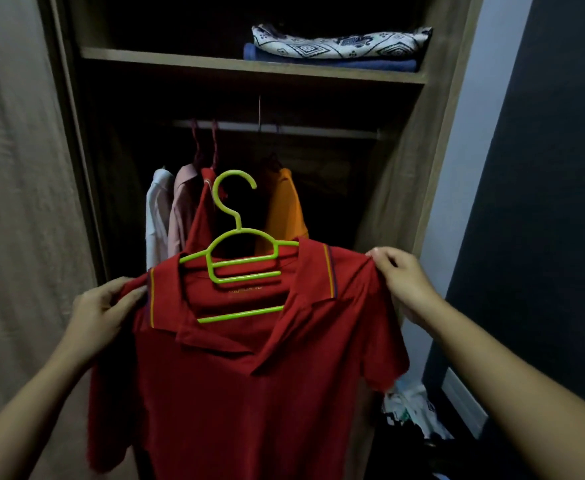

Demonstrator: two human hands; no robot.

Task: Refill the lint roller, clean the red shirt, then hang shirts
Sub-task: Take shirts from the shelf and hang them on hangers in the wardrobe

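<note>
Two hands: left hand (100,313) and right hand (401,282) each pinch a shoulder of one red polo shirt (249,393) on one lime-green plastic hanger (239,258), before a metal wardrobe rail (318,129); four hung shirts (284,209) there, two folded cloths (336,46) shelved above.

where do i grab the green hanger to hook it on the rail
Grip the lime-green plastic hanger by its bare neck just under the hook, coming from the near side above the collar. Its ends sit inside the red polo shirt, whose shoulders the left hand and right hand pinch; only neck and hook stand clear.
</note>
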